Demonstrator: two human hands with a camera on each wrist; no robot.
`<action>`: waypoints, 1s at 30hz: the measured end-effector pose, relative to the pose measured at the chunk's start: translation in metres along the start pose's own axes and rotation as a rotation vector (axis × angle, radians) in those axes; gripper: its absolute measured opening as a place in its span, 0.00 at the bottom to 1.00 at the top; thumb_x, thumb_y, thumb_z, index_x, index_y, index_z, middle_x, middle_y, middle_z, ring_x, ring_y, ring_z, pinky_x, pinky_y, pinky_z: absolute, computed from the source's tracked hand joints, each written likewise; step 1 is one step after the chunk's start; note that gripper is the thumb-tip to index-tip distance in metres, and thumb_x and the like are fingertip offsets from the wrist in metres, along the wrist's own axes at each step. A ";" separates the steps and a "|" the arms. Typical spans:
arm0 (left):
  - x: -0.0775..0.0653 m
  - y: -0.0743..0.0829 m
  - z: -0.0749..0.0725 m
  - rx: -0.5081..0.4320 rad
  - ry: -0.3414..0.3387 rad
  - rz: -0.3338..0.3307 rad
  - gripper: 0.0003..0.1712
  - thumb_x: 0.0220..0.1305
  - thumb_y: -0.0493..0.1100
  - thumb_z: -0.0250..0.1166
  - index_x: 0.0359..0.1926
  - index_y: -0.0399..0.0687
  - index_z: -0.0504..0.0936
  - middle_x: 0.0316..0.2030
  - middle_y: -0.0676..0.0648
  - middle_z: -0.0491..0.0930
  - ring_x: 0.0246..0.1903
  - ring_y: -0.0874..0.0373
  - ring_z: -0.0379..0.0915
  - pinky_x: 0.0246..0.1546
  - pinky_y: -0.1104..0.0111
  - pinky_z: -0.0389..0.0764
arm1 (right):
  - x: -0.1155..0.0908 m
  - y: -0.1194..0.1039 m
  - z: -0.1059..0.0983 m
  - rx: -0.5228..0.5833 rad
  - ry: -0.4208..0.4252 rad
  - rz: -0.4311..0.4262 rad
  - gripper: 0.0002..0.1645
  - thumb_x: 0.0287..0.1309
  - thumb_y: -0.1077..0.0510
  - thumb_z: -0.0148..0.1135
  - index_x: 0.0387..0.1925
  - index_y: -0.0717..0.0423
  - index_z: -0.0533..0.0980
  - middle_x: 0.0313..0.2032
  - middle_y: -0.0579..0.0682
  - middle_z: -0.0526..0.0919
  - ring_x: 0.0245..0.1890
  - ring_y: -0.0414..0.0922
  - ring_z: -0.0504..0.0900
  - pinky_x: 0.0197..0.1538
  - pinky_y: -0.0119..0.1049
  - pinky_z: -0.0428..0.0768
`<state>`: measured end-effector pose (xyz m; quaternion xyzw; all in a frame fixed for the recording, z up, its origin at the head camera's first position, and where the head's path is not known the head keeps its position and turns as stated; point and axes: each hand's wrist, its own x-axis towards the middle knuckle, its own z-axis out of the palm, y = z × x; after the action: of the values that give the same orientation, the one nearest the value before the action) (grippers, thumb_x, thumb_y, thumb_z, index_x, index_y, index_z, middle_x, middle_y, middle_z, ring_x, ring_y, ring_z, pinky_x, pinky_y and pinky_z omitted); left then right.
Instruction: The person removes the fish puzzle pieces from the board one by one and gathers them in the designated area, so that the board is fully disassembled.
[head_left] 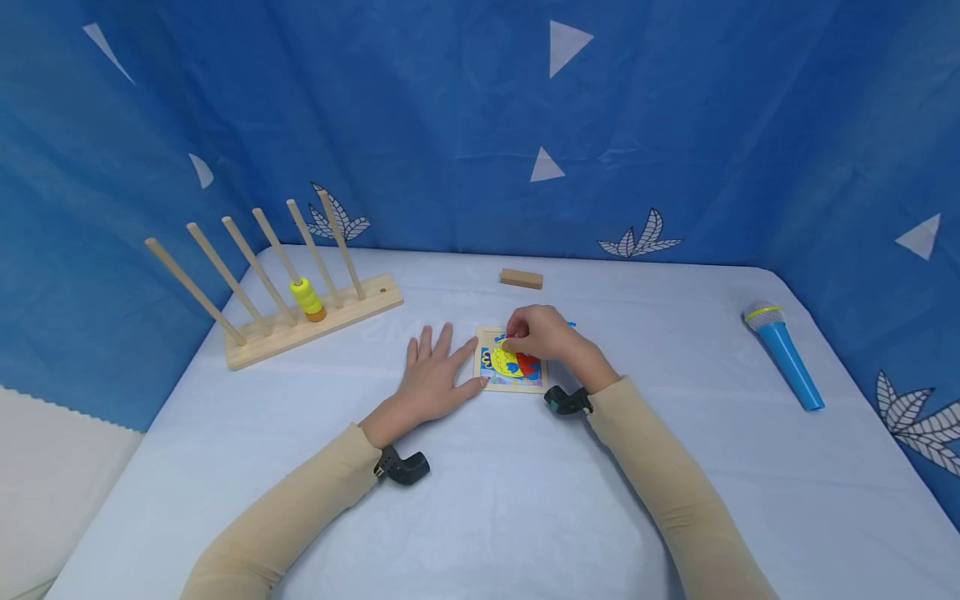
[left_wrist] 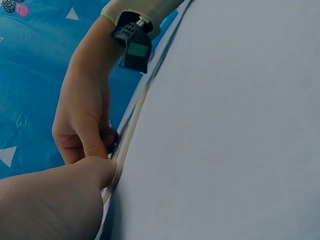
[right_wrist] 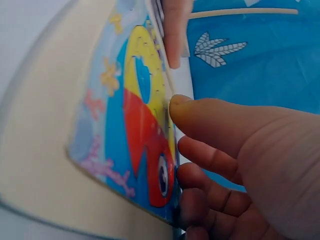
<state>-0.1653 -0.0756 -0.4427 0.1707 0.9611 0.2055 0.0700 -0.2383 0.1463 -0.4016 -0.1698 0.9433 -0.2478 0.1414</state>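
Observation:
A small square wooden puzzle point(head_left: 517, 387) with a red and yellow fish picture lies on the white table. My left hand point(head_left: 432, 383) rests on the table with its fingers spread, and its thumb and index finger touch the puzzle's left edge. Above the puzzle's upper right part, my right hand point(head_left: 542, 331) is curled, thumb and fingers pinching a yellow puzzle piece at the fish's body. In the right wrist view, the thumb point(right_wrist: 187, 112) presses at the yellow part, beside the red fish head point(right_wrist: 159, 192). The held piece is mostly hidden by the fingers.
A wooden peg stand point(head_left: 315, 328) with upright rods and yellow and orange rings on one rod stands at the back left. A wooden block point(head_left: 521, 278) lies behind the puzzle. At right is a blue toy microphone point(head_left: 790, 362). A small blue thing point(head_left: 572, 323) peeks out beside the right hand.

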 end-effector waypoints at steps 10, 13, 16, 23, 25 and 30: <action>-0.002 0.001 -0.002 -0.008 -0.003 -0.001 0.42 0.69 0.67 0.56 0.78 0.58 0.62 0.81 0.33 0.43 0.79 0.27 0.28 0.75 0.33 0.35 | 0.003 -0.003 0.003 -0.023 -0.025 0.045 0.15 0.61 0.52 0.72 0.45 0.54 0.82 0.32 0.51 0.79 0.33 0.46 0.76 0.35 0.31 0.74; -0.002 0.002 -0.004 -0.011 0.003 0.004 0.42 0.69 0.66 0.57 0.78 0.56 0.63 0.81 0.32 0.44 0.79 0.26 0.29 0.75 0.32 0.36 | 0.003 -0.004 0.003 -0.020 -0.030 0.061 0.15 0.60 0.52 0.72 0.45 0.54 0.82 0.33 0.51 0.80 0.34 0.46 0.76 0.34 0.30 0.75; -0.001 0.002 -0.004 -0.006 0.002 0.002 0.42 0.69 0.66 0.57 0.78 0.56 0.62 0.81 0.32 0.45 0.79 0.26 0.29 0.75 0.32 0.36 | 0.003 -0.006 0.002 -0.027 -0.028 0.074 0.15 0.60 0.52 0.73 0.46 0.54 0.83 0.35 0.52 0.81 0.35 0.46 0.77 0.35 0.29 0.76; -0.002 0.004 -0.004 -0.005 0.002 -0.005 0.42 0.69 0.66 0.57 0.78 0.57 0.62 0.81 0.32 0.45 0.79 0.26 0.29 0.75 0.32 0.36 | 0.002 -0.008 0.004 -0.042 -0.009 0.082 0.15 0.60 0.52 0.73 0.46 0.54 0.83 0.36 0.52 0.82 0.37 0.47 0.77 0.38 0.31 0.78; -0.002 0.004 -0.004 -0.011 0.004 -0.004 0.42 0.69 0.66 0.57 0.78 0.56 0.63 0.81 0.32 0.45 0.79 0.26 0.29 0.75 0.32 0.36 | 0.002 -0.007 0.004 -0.041 -0.008 0.078 0.15 0.60 0.52 0.73 0.45 0.54 0.83 0.36 0.52 0.82 0.38 0.47 0.77 0.40 0.32 0.78; -0.002 0.004 -0.004 -0.008 0.003 -0.005 0.42 0.69 0.66 0.57 0.78 0.57 0.62 0.81 0.33 0.45 0.79 0.26 0.29 0.76 0.33 0.36 | 0.001 -0.007 0.004 -0.036 -0.001 0.068 0.14 0.59 0.53 0.73 0.44 0.54 0.83 0.37 0.52 0.83 0.40 0.48 0.77 0.46 0.36 0.80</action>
<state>-0.1633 -0.0741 -0.4375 0.1678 0.9608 0.2092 0.0697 -0.2363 0.1387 -0.4011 -0.1405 0.9526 -0.2259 0.1473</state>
